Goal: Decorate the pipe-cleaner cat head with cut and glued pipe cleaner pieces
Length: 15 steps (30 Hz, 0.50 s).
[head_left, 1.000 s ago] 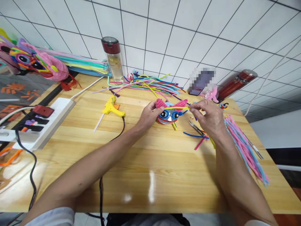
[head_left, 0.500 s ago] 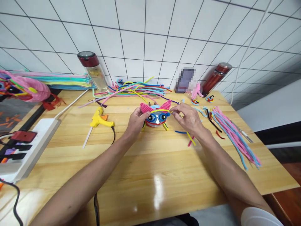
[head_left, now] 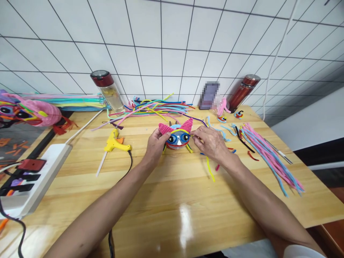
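Observation:
A small craft animal head with pink ears and blue-ringed eyes sits on the wooden table. My left hand grips its left side, fingers closed by the left pink ear. My right hand pinches a yellow pipe cleaner against the head's right side; the strand arches over the brow and its free end trails down below my hand.
A yellow glue gun lies to the left, its black cord running to the table's front edge. A white power strip sits at far left. Loose pipe cleaners pile at the back and at right. Two red-capped bottles stand by the tiled wall.
The yellow pipe cleaner was stretched straight across the ears; now it curves down over the brow, and my right hand has closed in against the head's right side. The camera view shifted.

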Tool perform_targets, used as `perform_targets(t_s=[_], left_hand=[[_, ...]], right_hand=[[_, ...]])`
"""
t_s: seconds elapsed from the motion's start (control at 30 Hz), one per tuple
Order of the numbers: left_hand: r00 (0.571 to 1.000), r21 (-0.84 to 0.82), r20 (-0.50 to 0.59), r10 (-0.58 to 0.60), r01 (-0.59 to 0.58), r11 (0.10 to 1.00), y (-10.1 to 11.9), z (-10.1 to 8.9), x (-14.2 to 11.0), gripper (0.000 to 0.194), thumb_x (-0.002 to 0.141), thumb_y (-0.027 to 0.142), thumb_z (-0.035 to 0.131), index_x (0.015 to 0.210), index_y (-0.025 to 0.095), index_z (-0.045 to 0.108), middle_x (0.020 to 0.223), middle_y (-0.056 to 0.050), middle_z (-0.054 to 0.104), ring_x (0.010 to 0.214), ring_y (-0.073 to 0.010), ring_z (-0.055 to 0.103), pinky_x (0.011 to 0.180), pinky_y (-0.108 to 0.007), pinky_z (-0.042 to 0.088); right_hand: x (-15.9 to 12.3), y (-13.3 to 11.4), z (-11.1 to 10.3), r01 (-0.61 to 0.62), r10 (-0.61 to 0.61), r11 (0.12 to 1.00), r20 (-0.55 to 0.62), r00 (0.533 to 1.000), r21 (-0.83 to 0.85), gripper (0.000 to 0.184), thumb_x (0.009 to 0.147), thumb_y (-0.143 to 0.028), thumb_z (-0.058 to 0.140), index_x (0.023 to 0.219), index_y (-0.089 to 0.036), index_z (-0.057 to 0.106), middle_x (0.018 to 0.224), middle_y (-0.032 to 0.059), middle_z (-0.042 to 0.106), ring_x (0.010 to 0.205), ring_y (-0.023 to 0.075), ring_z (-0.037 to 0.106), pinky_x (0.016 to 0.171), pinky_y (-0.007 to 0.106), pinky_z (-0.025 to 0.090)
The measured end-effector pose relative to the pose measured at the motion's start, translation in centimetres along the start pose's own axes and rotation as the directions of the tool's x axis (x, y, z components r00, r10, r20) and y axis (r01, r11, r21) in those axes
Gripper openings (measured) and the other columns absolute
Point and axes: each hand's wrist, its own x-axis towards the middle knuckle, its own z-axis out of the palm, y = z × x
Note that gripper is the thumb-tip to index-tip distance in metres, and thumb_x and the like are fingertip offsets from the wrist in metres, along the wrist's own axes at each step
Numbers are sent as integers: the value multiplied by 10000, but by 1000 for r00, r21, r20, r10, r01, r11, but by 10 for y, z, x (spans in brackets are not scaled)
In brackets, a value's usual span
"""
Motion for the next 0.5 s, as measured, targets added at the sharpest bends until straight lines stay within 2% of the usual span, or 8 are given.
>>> perform_targets(t_s=[0.27,0.5], left_hand=[[1000,-24,7,8,-8,1000,-3,1,-1,322,689,345,814,945,162,748,896,-21,769,796,-160,643,772,-281,507],[1000,2,17,23,-23,1000,-5,-2,1,330,688,346,823,951,162,747,888,-15,764,800,-163,642,774,-286,512]], right_hand=[[-1,-3,0,-5,6,1000,15,1000,-23,269,970,-114,530,1102,-204,746,868,60,733,787,203,656,723,312,447],[0,-2,2,4,-5,999,-28,1000,-40,261,973,-116,532,1077,-188,760,824,53,713,753,200,645,679,314,424]])
